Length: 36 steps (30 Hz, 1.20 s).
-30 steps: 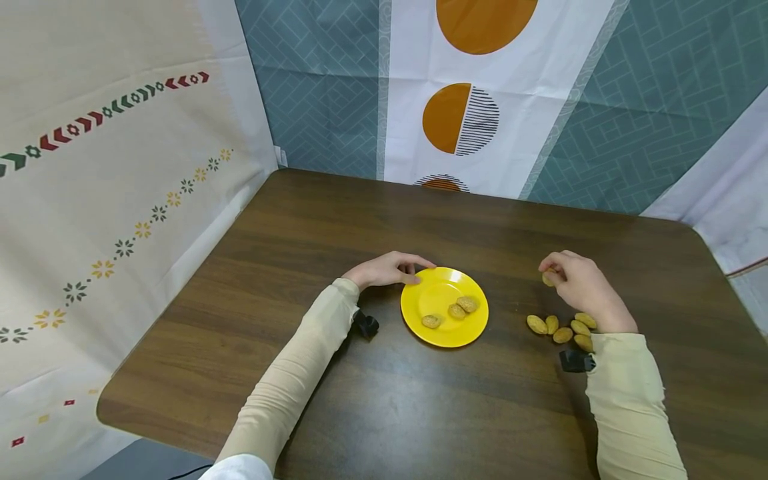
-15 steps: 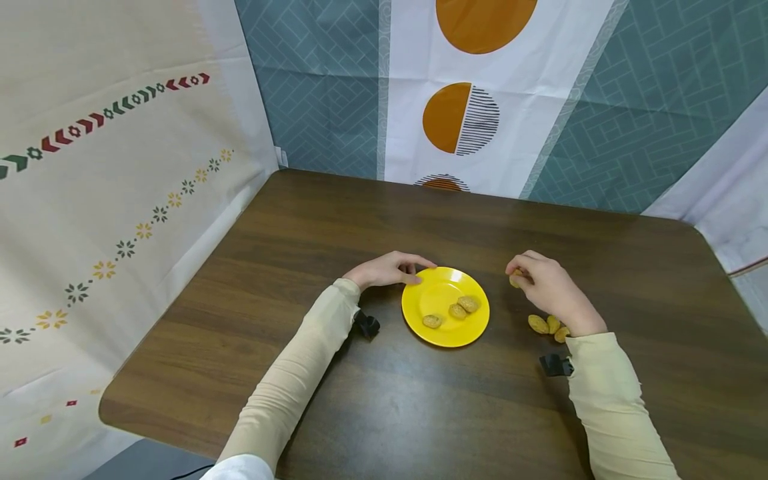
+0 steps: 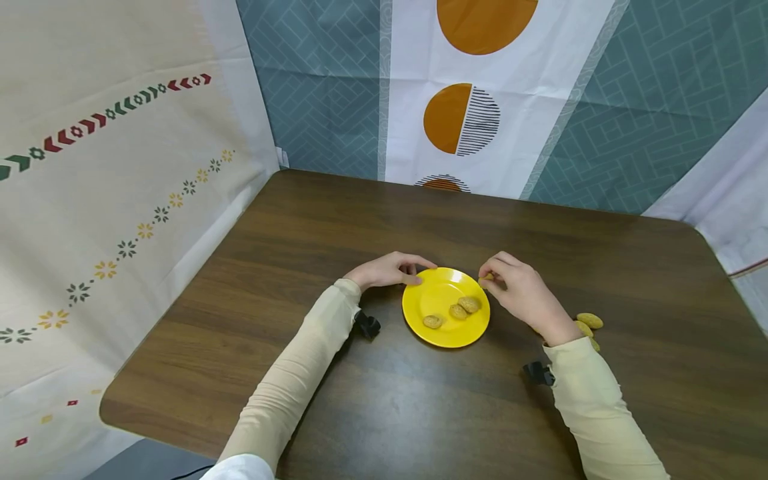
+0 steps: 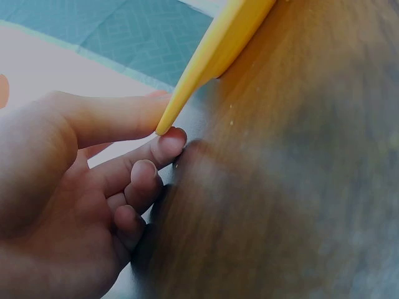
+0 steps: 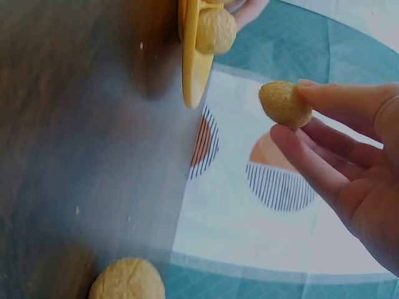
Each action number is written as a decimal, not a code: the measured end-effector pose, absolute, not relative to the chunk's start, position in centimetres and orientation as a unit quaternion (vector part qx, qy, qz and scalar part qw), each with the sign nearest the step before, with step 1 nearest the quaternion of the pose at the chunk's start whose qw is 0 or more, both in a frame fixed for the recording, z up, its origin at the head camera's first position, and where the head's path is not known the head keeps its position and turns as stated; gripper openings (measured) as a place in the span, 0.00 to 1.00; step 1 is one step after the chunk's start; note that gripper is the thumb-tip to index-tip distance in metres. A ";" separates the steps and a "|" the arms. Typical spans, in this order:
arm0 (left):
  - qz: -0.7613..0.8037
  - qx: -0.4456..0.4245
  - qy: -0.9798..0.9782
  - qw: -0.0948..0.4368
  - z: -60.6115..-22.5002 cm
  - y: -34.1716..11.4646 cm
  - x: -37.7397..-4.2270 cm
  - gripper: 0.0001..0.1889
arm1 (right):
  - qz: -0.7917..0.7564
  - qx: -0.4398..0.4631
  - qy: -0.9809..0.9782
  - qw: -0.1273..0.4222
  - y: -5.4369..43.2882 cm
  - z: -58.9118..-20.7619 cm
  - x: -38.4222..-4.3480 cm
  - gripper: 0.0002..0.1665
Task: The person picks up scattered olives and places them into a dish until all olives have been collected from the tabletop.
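A yellow plate [image 3: 447, 333] lies on the table with three tan, wrinkled walnuts [image 3: 433, 322] on it. My left hand [image 3: 389, 270] pinches the plate's left rim; in the left wrist view the thumb is on one side of the rim [image 4: 187, 93] and a finger on the other. At the plate's upper right edge is my right hand [image 3: 521, 293]. Between thumb and fingers it pinches another walnut [image 5: 285, 104], held above the tabletop.
More walnuts [image 3: 589, 321] lie on the brown wooden table [image 3: 336, 213] to the right, partly hidden behind the right forearm. Patterned cloths [image 3: 324, 87] hang along the table's back and left sides.
My right hand has travelled left with the walnut, from above the loose walnuts to the plate's right edge. The left hand and the plate have stayed almost still.
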<state>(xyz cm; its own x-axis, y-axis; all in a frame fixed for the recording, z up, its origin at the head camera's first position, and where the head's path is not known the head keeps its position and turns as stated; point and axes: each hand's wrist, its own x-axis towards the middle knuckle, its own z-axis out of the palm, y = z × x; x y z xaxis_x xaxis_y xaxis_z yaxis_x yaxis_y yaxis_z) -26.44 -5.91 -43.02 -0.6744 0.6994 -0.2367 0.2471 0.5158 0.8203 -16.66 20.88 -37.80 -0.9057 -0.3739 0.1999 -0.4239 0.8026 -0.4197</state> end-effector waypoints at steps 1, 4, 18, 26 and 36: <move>0.399 0.288 0.823 0.283 -43.0 -5.9 -26.4 0.22 | 0.233 0.214 -0.947 0.059 20.7 -37.8 -16.6 0.10; 0.400 0.290 0.822 0.284 -43.0 -5.8 -26.4 0.22 | 0.234 0.232 -0.942 0.072 20.0 -37.7 -16.3 0.11; 0.405 0.289 0.820 0.282 -42.9 -5.8 -26.4 0.22 | 0.240 0.257 -0.935 0.052 18.6 -37.8 -15.8 0.12; 0.406 0.290 0.819 0.283 -42.9 -5.9 -26.6 0.22 | 0.245 0.266 -0.931 0.052 18.5 -37.7 -15.9 0.12; 0.397 0.287 0.825 0.281 -42.9 -6.0 -26.4 0.22 | 0.198 0.247 -0.948 0.005 19.4 -37.0 -15.8 0.13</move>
<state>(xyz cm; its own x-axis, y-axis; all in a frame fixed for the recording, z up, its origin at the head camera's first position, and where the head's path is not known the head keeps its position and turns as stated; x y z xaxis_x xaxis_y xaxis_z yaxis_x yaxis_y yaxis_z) -26.39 -5.97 -42.93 -0.6764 0.6976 -0.2365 0.2512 0.5203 0.8162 -15.84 19.43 -36.97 -0.8780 -0.4663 0.1080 -0.4705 0.7994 -0.3737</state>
